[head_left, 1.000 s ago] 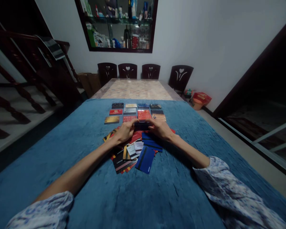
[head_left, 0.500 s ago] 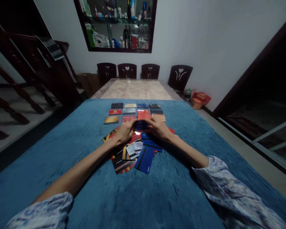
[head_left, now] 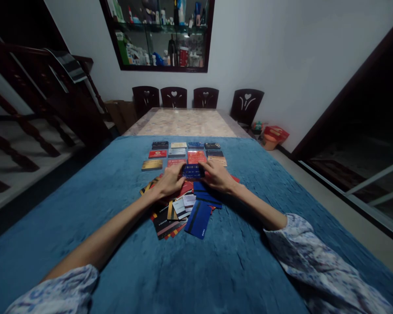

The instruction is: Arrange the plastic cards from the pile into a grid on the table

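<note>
Between my two hands is a dark blue card (head_left: 193, 171) with light printing; whether it is one card or a small stack I cannot tell. My left hand (head_left: 170, 179) grips its left edge, and my right hand (head_left: 216, 175) has its right edge. Below them lies a loose, overlapping pile: a blue card (head_left: 198, 219) with a dark stripe, a black card (head_left: 167, 224), white cards (head_left: 182, 206) and red ones partly under my hands. Beyond, sorted stacks stand in rows, among them a gold stack (head_left: 152, 165), a red stack (head_left: 157, 154) and an orange-red stack (head_left: 197, 157).
A blue cloth (head_left: 118, 244) covers the near part of the table; the marble-look top (head_left: 186, 122) shows at the far end. Dark chairs (head_left: 206, 97) line the wall. A wooden railing (head_left: 26, 113) is at the left, a red bag (head_left: 277, 134) on the floor at right.
The dark blue card has tilted so that its printed face shows more clearly. Both hands stay at its edges, and the pile and stacks look the same.
</note>
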The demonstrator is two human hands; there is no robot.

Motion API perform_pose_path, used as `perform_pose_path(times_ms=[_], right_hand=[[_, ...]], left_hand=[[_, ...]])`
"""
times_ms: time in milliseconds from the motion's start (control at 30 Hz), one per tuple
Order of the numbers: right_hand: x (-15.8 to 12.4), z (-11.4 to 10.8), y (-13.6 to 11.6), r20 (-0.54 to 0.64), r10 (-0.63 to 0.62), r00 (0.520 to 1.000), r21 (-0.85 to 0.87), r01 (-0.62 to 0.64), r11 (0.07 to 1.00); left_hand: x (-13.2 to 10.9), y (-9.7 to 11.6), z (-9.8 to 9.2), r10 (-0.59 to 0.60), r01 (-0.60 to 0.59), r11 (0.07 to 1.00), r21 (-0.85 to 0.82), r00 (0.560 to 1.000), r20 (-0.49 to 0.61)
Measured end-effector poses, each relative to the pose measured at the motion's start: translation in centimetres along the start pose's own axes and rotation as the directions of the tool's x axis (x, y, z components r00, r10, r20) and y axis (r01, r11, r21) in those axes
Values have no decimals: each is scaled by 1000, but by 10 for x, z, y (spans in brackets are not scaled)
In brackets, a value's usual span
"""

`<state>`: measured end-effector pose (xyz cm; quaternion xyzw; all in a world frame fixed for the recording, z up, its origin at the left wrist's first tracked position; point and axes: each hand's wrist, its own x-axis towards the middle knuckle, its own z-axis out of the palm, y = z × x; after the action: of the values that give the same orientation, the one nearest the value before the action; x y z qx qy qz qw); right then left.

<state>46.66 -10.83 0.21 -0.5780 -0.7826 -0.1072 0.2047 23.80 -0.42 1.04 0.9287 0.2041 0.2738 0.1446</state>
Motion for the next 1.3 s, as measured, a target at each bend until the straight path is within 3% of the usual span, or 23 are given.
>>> perform_pose_path(times_ms=[700, 967, 1300], right_hand=[[-2, -4, 1, -23, -5, 1000, 16, 6, 1000], [-2, -6, 2, 4, -13, 1000, 11, 13, 1000], [1, -11, 5, 65, -17, 998, 14, 17, 1000]], left_hand=[[0, 5, -6, -42, 35, 992, 125, 997, 59], [0, 7, -8, -16, -1, 985, 172, 995, 101], [2, 12, -10, -66, 39, 985, 171, 986, 155]])
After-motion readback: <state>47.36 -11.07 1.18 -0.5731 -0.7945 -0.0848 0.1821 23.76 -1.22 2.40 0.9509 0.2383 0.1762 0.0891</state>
